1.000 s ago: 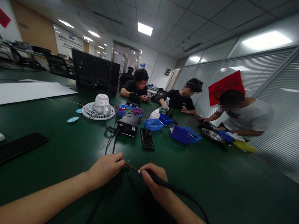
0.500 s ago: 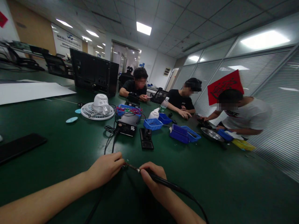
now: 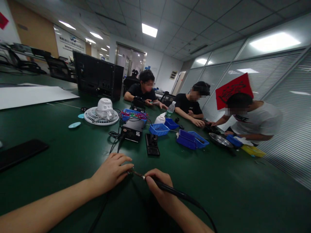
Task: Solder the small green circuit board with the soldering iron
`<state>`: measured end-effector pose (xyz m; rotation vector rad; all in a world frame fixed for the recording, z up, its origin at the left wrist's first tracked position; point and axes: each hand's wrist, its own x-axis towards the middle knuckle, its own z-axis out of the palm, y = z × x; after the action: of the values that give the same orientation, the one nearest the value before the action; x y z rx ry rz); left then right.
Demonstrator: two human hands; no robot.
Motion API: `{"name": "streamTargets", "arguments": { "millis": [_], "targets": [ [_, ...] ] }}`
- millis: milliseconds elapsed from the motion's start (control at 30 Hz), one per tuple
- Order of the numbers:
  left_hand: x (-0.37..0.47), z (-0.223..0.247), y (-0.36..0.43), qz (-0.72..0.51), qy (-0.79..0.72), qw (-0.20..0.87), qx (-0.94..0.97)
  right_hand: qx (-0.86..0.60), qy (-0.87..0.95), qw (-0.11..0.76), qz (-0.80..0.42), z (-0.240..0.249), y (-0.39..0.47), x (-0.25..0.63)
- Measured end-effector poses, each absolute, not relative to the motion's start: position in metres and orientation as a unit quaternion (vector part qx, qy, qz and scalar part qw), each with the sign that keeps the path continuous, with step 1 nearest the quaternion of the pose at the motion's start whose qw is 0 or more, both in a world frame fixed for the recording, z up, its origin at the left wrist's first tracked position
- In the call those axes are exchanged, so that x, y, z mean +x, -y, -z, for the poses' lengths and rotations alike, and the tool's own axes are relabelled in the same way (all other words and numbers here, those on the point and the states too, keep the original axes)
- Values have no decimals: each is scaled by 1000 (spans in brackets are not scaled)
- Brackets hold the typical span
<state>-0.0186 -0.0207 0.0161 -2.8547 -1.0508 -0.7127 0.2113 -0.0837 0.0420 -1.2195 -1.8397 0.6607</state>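
Observation:
My right hand (image 3: 161, 186) is wrapped round the black handle of a soldering iron (image 3: 176, 192), its thin metal tip pointing left. From the handle's rear a black cable curves down to the lower edge. My left hand (image 3: 110, 173) is just left of the tip, thumb and fingers closed low over the table around something small. The fingers mostly hide that small thing, and its kind cannot be made out. Beyond the hands sits a dark soldering station (image 3: 132, 133) with cables, and next to it a black stand (image 3: 152, 147).
On the green table (image 3: 218, 187) stand a white fan (image 3: 103, 111), several blue bins (image 3: 159, 129), a water bottle (image 3: 170, 109), a metal pan (image 3: 221, 140) and a yellow tray (image 3: 254, 150). A black monitor (image 3: 98, 76) stands behind. Several people sit across the table.
My left hand has shifted its fingers, lifting and spreading the upper ones a little near the iron's tip. My right hand and the soldering iron stay almost still. Across the table, a person's arm has moved.

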Motion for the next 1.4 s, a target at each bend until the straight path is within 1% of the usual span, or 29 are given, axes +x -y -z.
{"name": "streamTargets", "arguments": {
  "millis": [233,633,933,1400],
  "targets": [
    [-18,-18,21,224,358,-30,-906,-485,730,396,-273,-44,86,206],
    [-16,-19,20,216,376,-60,-899,-486,727,393,-283,-40,87,203],
    [-18,-13,18,224,390,-38,-892,-481,720,423,-268,-39,86,209],
    [-17,-15,19,204,408,-32,-889,-487,730,397,-267,-38,87,209]
  ]
}}
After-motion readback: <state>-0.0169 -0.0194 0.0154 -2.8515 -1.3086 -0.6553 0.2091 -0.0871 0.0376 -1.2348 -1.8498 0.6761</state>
